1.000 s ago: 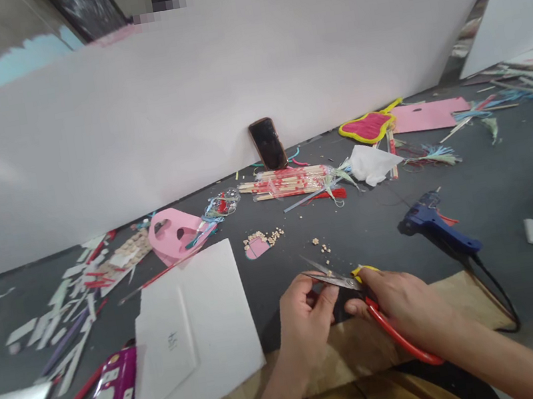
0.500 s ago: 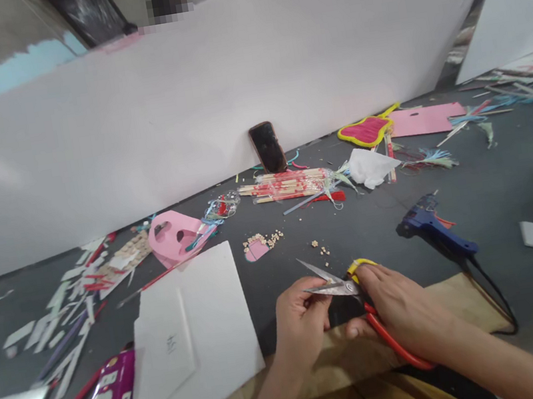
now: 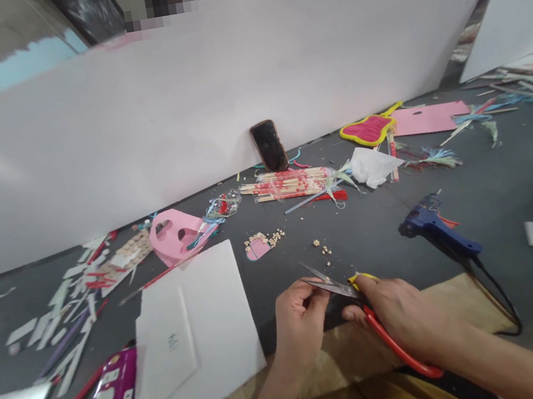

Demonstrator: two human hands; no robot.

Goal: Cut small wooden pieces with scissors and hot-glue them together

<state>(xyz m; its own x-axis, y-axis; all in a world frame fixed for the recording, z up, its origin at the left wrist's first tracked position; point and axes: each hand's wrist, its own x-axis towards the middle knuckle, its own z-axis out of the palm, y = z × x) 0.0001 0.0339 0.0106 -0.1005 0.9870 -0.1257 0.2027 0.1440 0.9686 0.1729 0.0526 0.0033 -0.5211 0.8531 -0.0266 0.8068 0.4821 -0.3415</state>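
hands (image 3: 299, 319): 2 | scissors (image 3: 346, 290): 1 | phone (image 3: 269, 146): 1 | glue gun (image 3: 439, 229): 1 | yellow-edged pink shape (image 3: 368, 130): 1

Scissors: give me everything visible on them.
The scissors have grey, metallic-looking pointed blades, parted in a narrow V and joined at a pivot. One handle is a red curve, seemingly plastic; yellow shows at the other, mostly hidden by the right hand gripping them. They're held above the dark tabletop, tips pointing left in view. A small pale piece shows between the blades. The left hand is at the lower blade; contact is unclear.
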